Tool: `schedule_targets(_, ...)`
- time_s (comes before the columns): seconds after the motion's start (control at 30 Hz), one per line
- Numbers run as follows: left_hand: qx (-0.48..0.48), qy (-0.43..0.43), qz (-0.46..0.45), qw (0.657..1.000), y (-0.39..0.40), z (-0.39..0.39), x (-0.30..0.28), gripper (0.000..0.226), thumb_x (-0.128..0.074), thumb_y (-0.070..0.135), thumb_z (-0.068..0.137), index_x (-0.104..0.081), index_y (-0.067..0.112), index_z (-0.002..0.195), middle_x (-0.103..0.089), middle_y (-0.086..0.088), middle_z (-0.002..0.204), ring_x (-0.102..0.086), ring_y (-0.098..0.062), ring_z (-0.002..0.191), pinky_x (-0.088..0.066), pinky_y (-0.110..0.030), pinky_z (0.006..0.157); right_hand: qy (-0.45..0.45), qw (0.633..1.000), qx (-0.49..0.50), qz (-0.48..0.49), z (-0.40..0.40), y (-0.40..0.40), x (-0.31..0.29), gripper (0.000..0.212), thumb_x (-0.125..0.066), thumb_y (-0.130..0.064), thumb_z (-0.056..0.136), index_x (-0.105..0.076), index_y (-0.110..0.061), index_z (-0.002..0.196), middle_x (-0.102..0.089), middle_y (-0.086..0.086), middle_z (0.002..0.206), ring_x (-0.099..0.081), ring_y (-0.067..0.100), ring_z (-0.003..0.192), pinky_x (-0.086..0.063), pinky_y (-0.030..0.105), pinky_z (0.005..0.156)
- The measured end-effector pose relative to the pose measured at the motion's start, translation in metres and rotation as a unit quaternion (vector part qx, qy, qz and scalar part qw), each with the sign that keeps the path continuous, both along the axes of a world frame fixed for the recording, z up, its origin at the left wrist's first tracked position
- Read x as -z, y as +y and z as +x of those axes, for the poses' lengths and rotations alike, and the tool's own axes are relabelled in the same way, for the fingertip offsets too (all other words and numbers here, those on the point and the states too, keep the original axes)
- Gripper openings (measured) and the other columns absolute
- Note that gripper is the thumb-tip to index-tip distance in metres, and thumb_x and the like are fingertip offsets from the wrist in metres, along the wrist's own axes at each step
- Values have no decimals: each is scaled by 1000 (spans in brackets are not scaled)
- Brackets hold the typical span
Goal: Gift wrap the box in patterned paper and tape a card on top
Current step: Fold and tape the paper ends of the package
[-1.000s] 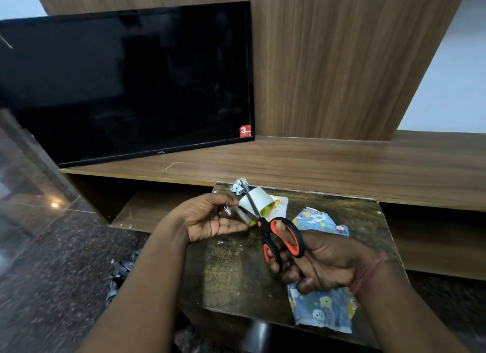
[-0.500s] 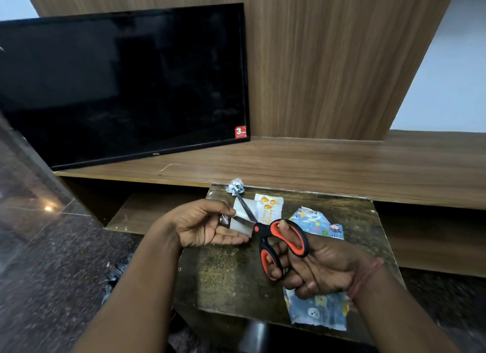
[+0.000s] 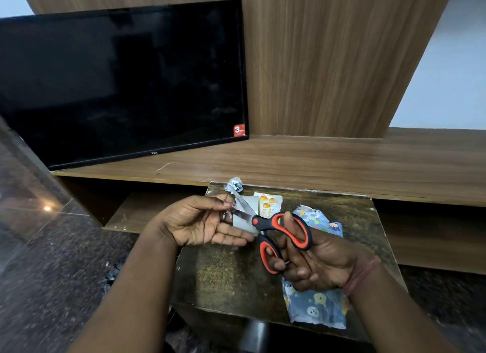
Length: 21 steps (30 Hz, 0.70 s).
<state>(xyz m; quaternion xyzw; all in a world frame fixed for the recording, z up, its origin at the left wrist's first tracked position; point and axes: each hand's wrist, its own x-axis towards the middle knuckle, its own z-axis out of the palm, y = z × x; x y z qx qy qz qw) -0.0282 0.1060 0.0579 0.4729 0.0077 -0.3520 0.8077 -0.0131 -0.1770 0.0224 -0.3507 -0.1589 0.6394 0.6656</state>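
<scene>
The right hand (image 3: 313,258) grips orange-handled scissors (image 3: 273,234), blades angled up-left and apart. Just past them, the left hand (image 3: 202,224) pinches a tape strip (image 3: 231,210) across the blades. The card (image 3: 268,204) lies beyond the grip; the wrapped box (image 3: 318,308) sits under the right wrist.

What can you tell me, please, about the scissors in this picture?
The scissors have orange and black loop handles that look plastic, and two grey metal blades. The right hand grips them, with fingers through both loops. The blades stand open, pointing up and away to the left, above the small table. They straddle a clear strip, probably tape, which the left hand pinches.
</scene>
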Motion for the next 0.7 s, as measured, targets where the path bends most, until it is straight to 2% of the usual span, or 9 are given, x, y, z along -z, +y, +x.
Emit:
schedule_targets(0.07, -4, -6, -10, 1000, 0, 1, 0, 12, -78, 9, 85, -70, 9, 94, -59, -38, 132, -46, -64, 130, -40, -65, 112, 10, 1000, 8, 9, 0, 2, 1, 62, -69, -64, 83, -55, -10, 111, -54, 4, 88, -49, 4, 52, -40, 13, 43)
schedule_targets(0.17, -8, -33, -25, 999, 1, 1, 0, 16, -74, 16, 88, -75, 7, 102, -58, -39, 133, -45, -61, 133, -37, -63, 115, 26, 999, 16, 32, 2, 3, 2, 57, -69, -60, 86, -55, -9, 108, -53, 4, 86, -50, 4, 51, -40, 13, 42)
schedule_targets(0.3, -37, -46, -63, 996, 1, 3, 0, 22, -76, 16, 88, -74, 5, 107, -56, -41, 133, -45, -64, 131, -42, -63, 111, 33, 998, 34, 44, 4, 3, 4, 55, -70, -57, 87, -55, -9, 108, -54, 3, 85, -50, 3, 49, -39, 13, 41)
schedule_targets(0.43, -33, -59, -69, 995, 2, 3, -1, 23, -71, 18, 91, -73, 5, 110, -55, -41, 135, -43, -63, 133, -40, -62, 114, 24, 998, 36, 51, 5, 3, 6, 53, -68, -57, 88, -59, -8, 107, -54, 2, 84, -50, 2, 49, -36, 13, 40)
schedule_targets(0.53, -53, -52, -79, 994, 3, 3, 0, 28, -78, 17, 86, -67, 0, 106, -49, -48, 135, -42, -67, 132, -43, -65, 110, 34, 997, 46, 54, 7, 2, 7, 52, -69, -55, 88, -61, -7, 105, -54, 2, 81, -50, 2, 46, -35, 13, 39)
schedule_targets(0.7, -59, -55, -83, 993, 2, 1, -2, 34, -83, 18, 82, -67, -1, 105, -46, -50, 136, -48, -64, 129, -49, -62, 105, 30, 996, 74, 36, 8, 1, 5, 51, -78, -50, 83, -63, -5, 101, -54, 3, 74, -45, 1, 40, -31, 13, 36)
